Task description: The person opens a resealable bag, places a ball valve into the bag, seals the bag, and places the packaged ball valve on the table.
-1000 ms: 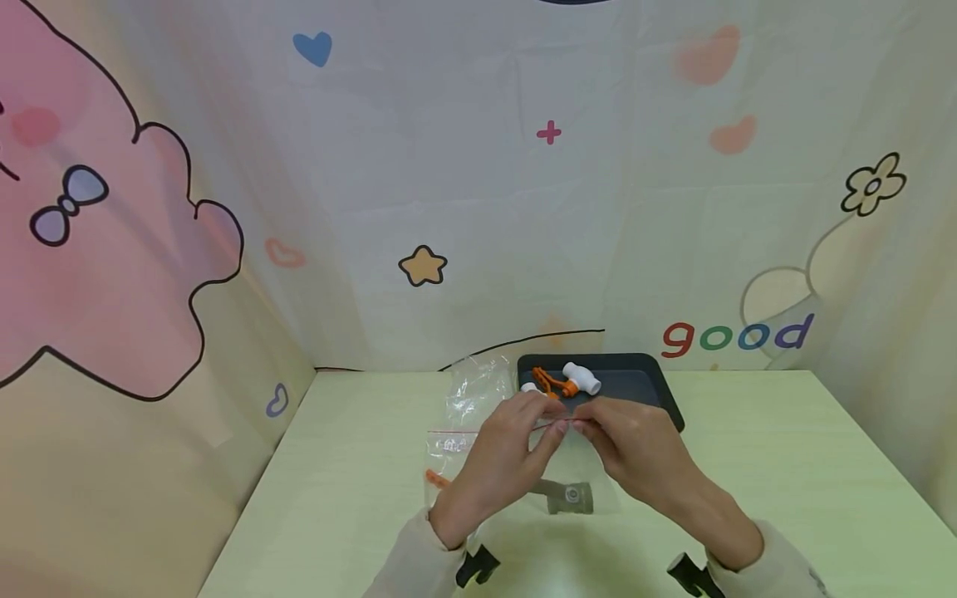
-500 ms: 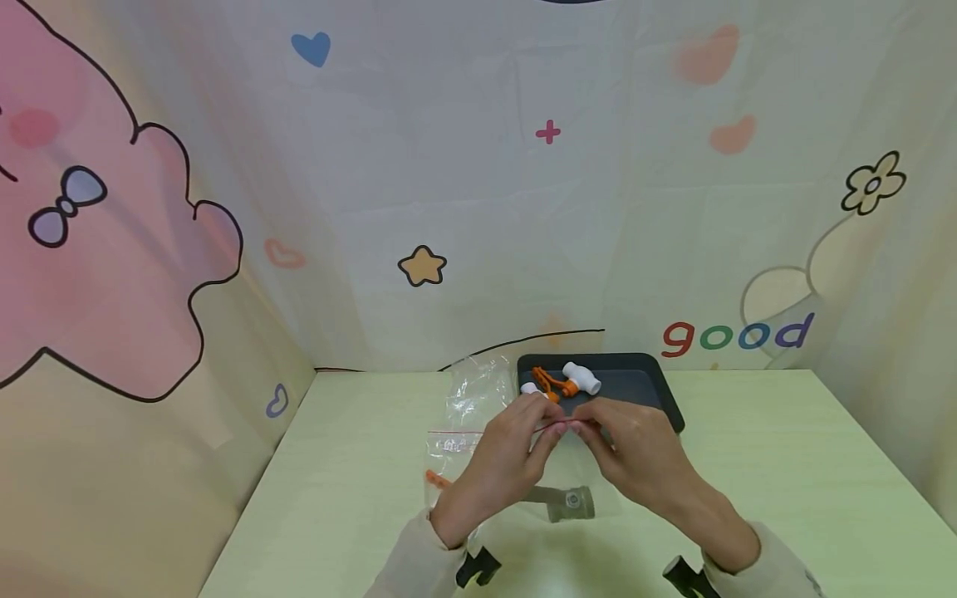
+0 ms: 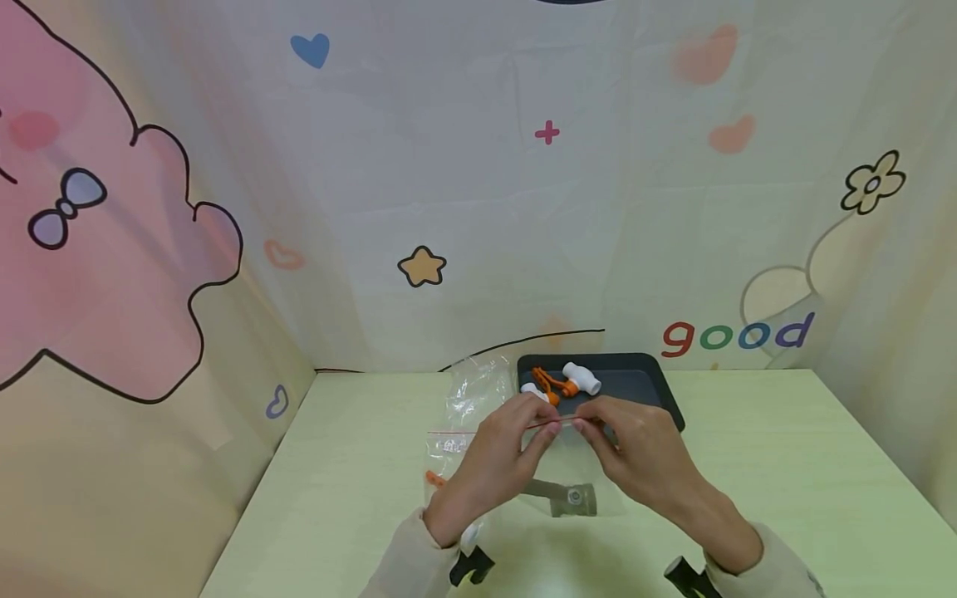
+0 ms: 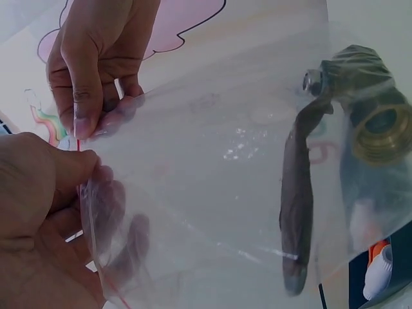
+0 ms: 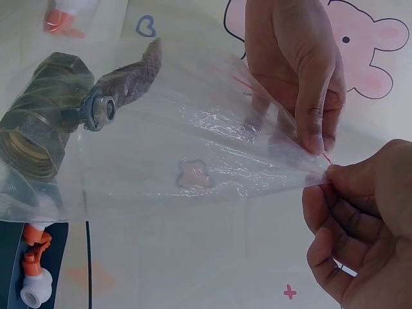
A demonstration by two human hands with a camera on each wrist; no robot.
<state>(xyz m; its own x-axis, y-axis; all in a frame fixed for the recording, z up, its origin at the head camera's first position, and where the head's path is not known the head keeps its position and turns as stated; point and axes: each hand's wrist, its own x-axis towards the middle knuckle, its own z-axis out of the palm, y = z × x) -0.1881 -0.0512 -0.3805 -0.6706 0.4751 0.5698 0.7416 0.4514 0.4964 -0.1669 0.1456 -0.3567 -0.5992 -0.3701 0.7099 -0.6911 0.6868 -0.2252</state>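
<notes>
A clear zip bag with a red seal line hangs between both hands. Inside it lies a brass-coloured valve with a long grey lever. My left hand pinches the bag's red-lined top edge between thumb and fingers. Close beside it, my right hand pinches the same edge. A short stretch of red line shows between the two thumbs. In the right wrist view, the threaded mouth of the valve faces the lower left, and the plastic is creased near the fingertips.
Behind the hands stands a dark tray with white-and-orange plastic valves in it. A clear bag lies left of the tray. Nearer, another red-lined bag shows an orange piece. A printed curtain rises behind the table.
My left hand has slid slightly left along the red line, so the gap between the hands is a little wider. The right hand stays almost in place. The bagged valve has swayed slightly.
</notes>
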